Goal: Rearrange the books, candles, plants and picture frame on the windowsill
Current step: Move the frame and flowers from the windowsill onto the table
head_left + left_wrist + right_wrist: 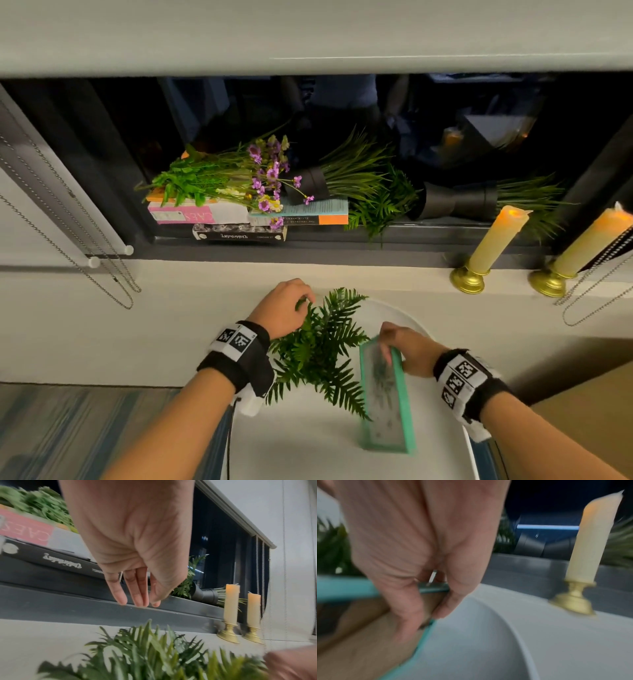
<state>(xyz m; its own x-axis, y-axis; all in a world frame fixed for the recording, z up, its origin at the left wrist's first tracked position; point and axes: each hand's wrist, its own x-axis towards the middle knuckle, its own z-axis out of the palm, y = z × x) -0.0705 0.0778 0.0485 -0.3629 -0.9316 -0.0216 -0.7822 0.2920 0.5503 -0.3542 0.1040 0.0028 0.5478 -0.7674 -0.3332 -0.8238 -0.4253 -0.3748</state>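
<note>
A green fern plant [318,349] stands on a white round table [308,445] in front of the windowsill [171,298]. My left hand [306,301] hovers over the fern's upper left fronds with straight fingers [137,599] and holds nothing. A teal picture frame [385,394] stands on edge right of the fern; my right hand [390,346] pinches its top edge, thumb on its brown back [359,635]. Stacked books [219,214] lie on the dark window ledge with purple flowers [267,171] across them. Two cream candles [493,240] [589,246] on gold holders stand at the right.
Black-potted plants [308,183] [455,202] lie on their sides on the ledge behind the books and candles. Bead chains hang at the left [68,246] and right [589,294]. A lowered blind [308,34] covers the upper window.
</note>
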